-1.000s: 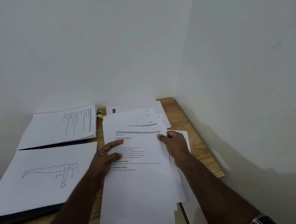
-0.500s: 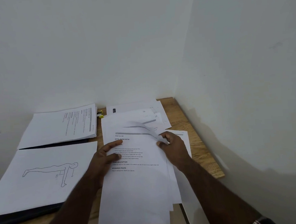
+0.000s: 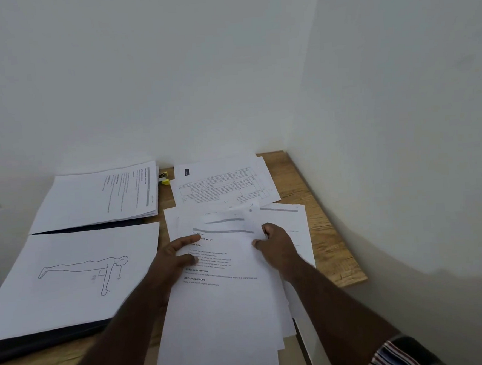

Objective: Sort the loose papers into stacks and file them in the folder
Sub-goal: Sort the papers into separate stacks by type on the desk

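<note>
Just beyond the fingertips of the left hand (image 3: 179, 255) and the right hand (image 3: 275, 242), the way is blocked by fanned loose papers (image 3: 222, 297), with a sheet bearing a table (image 3: 220, 186) lying farther on. To the left of the left fingers, bare wooden desk (image 3: 162, 216) is left as a narrow strip before the open folder (image 3: 40, 343) and its drawing page (image 3: 72, 274). To the right of the right fingers, bare desk is seen past the paper edges, closed off by the side wall (image 3: 402, 142). Ahead, passage is ended by the back wall (image 3: 141, 75).
</note>
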